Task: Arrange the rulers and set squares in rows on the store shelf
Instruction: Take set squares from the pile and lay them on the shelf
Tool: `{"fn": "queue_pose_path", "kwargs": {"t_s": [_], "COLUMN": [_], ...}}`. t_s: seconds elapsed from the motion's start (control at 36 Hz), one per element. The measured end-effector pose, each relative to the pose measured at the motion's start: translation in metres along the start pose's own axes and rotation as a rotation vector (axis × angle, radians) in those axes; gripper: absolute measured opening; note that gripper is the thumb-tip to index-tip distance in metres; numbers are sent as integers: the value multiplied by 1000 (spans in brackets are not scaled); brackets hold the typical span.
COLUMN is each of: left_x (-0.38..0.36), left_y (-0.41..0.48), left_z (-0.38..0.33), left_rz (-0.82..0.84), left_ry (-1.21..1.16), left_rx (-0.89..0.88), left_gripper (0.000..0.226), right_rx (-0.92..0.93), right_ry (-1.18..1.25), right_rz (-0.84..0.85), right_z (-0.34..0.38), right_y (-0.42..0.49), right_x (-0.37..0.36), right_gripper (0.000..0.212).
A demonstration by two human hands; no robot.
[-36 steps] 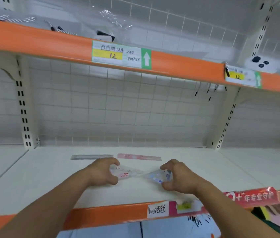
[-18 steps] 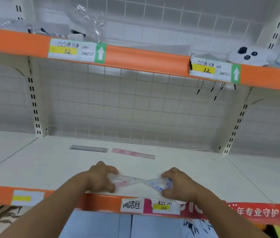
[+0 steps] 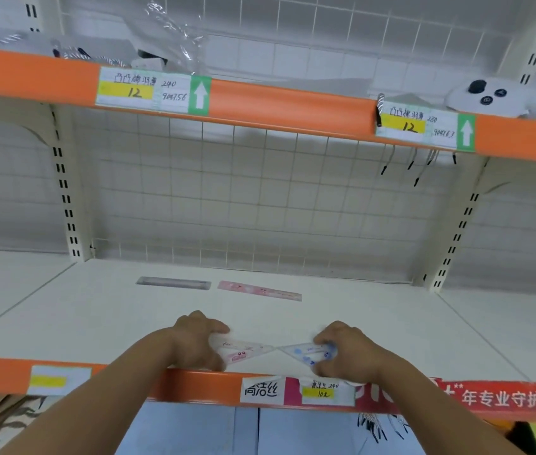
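flat, bright, washed-out light. a soft shadow lies just below the orange upper shelf edge (image 3: 293, 105); above it, crumpled clear plastic wrap (image 3: 174, 31) glints. lines bow outward, detail soft.

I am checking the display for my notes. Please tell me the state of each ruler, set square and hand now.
Grey ruler: flat at the back of the shelf, untouched.
Pink ruler: flat beside it on the right, untouched.
Pink set square: near the front edge, gripped by the left hand.
Blue set square: near the front edge, gripped by the right hand, tip toward the pink one.
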State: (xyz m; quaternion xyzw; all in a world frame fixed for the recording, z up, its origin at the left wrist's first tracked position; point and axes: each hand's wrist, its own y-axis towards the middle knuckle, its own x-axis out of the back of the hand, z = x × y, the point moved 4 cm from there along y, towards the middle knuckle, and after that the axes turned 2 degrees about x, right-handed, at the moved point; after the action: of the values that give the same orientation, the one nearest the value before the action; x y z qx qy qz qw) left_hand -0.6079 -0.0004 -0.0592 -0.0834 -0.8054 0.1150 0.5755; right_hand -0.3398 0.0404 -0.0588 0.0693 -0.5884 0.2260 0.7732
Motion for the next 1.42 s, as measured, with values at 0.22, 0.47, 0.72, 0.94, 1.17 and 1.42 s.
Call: {"fn": "queue_pose_path", "kwargs": {"t_s": [0.22, 0.47, 0.72, 0.94, 1.17, 1.42], "left_x": [0, 0, -1, -1, -1, -3], "left_y": [1, 4, 6, 6, 7, 8], "left_z": [2, 4, 6, 6, 7, 8], "left_rz": [-1, -11, -19, -15, -20, -27], "left_ry": [-1, 5, -1, 6, 11, -1], "left_rx": [-23, -25, -23, -33, -27, -24], "left_gripper": [69, 66, 66, 65, 65, 65], "right_rx": [-29, -190, -265, -59, 16, -146], "right_ry": [-55, -186, -209, -134, -170, -286], "right_rz": [-1, -89, -208, -7, 206, -110], "right_z": [1, -5, -5, -20, -14, -15], "right_y": [2, 2, 6, 17, 19, 24], "right_x": [3, 5, 10, 25, 12, 11], "right_gripper": [56, 57, 39, 48, 57, 53]}}
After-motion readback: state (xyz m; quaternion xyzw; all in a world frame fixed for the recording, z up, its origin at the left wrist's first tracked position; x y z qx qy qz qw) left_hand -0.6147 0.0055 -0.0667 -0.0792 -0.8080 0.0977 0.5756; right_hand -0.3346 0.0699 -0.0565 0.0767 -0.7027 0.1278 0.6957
